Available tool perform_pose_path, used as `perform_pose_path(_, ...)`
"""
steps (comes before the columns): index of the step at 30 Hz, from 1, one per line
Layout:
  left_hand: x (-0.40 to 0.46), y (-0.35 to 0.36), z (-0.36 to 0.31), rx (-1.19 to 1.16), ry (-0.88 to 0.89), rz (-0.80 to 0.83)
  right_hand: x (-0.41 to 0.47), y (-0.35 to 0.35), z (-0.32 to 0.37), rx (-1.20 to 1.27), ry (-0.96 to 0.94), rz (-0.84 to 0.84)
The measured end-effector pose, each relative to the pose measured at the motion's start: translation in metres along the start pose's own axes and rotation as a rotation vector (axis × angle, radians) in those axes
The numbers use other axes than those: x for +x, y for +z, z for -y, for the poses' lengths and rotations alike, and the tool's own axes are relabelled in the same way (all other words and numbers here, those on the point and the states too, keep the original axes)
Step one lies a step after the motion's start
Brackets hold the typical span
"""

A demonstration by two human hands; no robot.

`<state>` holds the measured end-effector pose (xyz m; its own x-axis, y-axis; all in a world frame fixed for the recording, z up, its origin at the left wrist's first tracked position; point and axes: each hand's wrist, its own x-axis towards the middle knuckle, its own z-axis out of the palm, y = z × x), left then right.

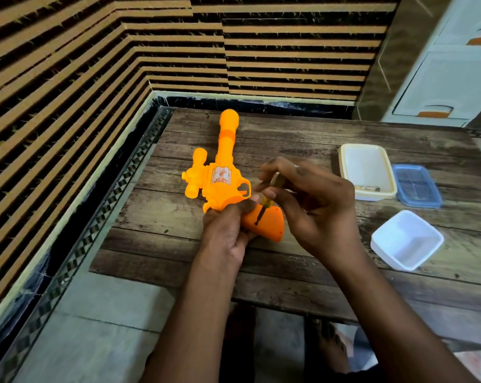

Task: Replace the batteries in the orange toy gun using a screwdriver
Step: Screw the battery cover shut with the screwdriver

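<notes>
- In the head view, the orange toy gun point(222, 181) was laid flat on the wooden table point(330, 283), barrel pointed away toward the wall, so that the side of its grip was turned upward for access.
- The grip was clasped by the left hand point(228, 230), fingers curled round it, apparently to keep the toy from twisting under the tool.
- The screwdriver point(264, 207) was pinched near its handle by the right hand point(311, 205), held steeply with its tip set against a spot on the grip, judged to be the screw of the battery cover.
- The cover was seen in place; the unscrewing step was judged to be in hand.
- A cream tray point(344, 172) holding a small object, possibly a battery, was placed just right of the hands, its blue lid point(416, 186) beside it.
- An empty white tub point(406, 240) was kept nearer, probably for loose screws.
</notes>
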<state>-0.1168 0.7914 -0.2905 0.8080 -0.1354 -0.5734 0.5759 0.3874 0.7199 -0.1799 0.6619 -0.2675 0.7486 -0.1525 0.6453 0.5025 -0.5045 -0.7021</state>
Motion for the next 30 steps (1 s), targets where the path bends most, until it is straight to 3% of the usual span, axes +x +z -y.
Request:
perform_pose_path(7,-0.0023,-0.0005,-0.0018,0.016,-0.009,0.011,0.0018,0.0011,0.0001,-0.116,-0.017,-0.086)
perform_pose_path(13,-0.0025,-0.0003,-0.0013,0.009,0.001,0.032,0.0014,-0.0035,0.0036,0.006,-0.004,0.013)
perform_pose_path(23,-0.0019,-0.0005,0.0006,0.047,0.005,0.05,0.0039,0.0027,0.0046,-0.159,-0.064,-0.035)
perform_pose_path(28,0.0014,-0.0007,0.0006,0.024,-0.013,0.034,0.0009,-0.004,0.0004,0.085,0.036,0.051)
perform_pose_path(30,0.0023,0.0002,0.0007,0.019,-0.018,0.015,0.0015,-0.0042,0.0008,0.074,0.064,0.046)
